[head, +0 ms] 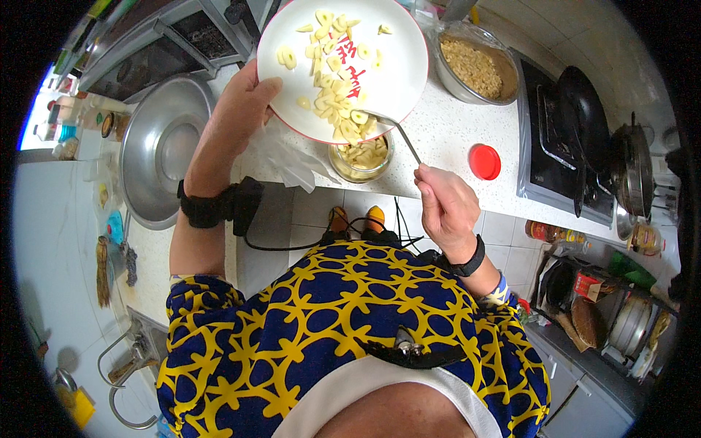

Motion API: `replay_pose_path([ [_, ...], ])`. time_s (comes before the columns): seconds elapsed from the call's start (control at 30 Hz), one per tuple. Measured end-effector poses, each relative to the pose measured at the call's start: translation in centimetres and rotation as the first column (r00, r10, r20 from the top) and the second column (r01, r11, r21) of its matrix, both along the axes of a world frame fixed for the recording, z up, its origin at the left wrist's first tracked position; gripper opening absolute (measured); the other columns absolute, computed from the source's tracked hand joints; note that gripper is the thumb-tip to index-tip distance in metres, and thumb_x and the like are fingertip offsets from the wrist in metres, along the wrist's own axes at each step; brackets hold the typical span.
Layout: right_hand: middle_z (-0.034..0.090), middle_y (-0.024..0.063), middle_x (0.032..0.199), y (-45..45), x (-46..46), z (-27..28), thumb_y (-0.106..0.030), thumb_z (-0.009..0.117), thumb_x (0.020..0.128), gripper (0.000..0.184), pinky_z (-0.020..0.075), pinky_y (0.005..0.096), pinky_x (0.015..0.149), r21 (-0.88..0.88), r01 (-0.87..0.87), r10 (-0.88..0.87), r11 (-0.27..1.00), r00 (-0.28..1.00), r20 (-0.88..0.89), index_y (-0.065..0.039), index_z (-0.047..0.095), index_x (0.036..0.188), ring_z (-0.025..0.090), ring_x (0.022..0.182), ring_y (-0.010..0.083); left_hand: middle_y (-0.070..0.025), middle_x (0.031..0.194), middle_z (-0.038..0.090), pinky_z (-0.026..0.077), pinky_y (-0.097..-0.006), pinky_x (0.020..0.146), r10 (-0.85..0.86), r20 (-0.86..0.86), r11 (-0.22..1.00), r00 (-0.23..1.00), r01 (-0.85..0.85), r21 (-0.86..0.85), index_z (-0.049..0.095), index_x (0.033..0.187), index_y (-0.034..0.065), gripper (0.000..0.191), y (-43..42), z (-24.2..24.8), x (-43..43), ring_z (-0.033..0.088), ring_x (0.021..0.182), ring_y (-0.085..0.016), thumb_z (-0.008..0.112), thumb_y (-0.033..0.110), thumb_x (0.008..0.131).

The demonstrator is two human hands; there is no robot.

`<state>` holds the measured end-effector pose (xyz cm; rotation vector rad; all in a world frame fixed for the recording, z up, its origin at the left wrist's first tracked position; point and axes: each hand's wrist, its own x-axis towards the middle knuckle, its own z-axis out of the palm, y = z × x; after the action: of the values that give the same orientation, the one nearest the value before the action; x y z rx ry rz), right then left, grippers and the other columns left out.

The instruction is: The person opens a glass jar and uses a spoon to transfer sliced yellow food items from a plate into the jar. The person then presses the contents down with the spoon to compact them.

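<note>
My left hand (246, 107) grips the left rim of a white plate (394, 60) with a red edge and red writing. Garlic slices (328, 93) lie scattered on it, thickest near its lower edge. A glass jar (361, 172) partly filled with such slices stands under that edge, its mouth partly covered by the plate. In my right hand (446, 205) is the handle of a metal spoon (408, 142), whose head touches the slices by the plate's lower rim. To the right, a red lid (485, 162) lies on the speckled countertop (438, 137).
A metal pot of chopped food (471, 68) stands at the back right, beside a gas stove (569, 175) with a black wok (583, 115). A large steel basin (164, 153) sits left. A clear plastic bag (290, 159) lies left of the jar, at the counter's edge. Cables hang below.
</note>
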<state>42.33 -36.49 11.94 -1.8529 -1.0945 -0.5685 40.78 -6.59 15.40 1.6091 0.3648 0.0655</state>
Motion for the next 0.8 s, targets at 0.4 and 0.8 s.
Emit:
replay_pose_path([
  [0.4,0.064,0.0114,0.079,-2.2,-1.3,0.5,-0.004,0.066,0.079,0.026,0.0474,0.0289,0.054,-0.095,-0.019,0.021,0.995,0.999,0.025,0.000,0.062,0.105,0.061,0.064,0.0214,-0.0117,0.116,0.057,0.047,-0.0303,0.091,0.031,0.002,0.999,1.000,-0.031,-0.009,0.043,0.128,-0.0022,0.040,-0.7,0.6,0.1,0.058,0.101,-0.017,0.046,0.008,0.090],
  [0.8,0.063,0.0132,0.079,-1.8,0.2,1.4,0.000,0.067,0.077,0.026,0.0489,0.0293,0.054,-0.066,0.005,-0.003,0.998,1.000,0.027,0.002,0.062,0.103,0.062,0.064,0.0231,-0.0107,0.113,0.058,0.048,-0.0287,0.087,0.029,-0.025,0.999,0.999,-0.028,0.045,0.044,0.128,-0.0021,0.039,-0.5,0.2,0.1,0.060,0.097,-0.016,0.046,0.008,0.090],
])
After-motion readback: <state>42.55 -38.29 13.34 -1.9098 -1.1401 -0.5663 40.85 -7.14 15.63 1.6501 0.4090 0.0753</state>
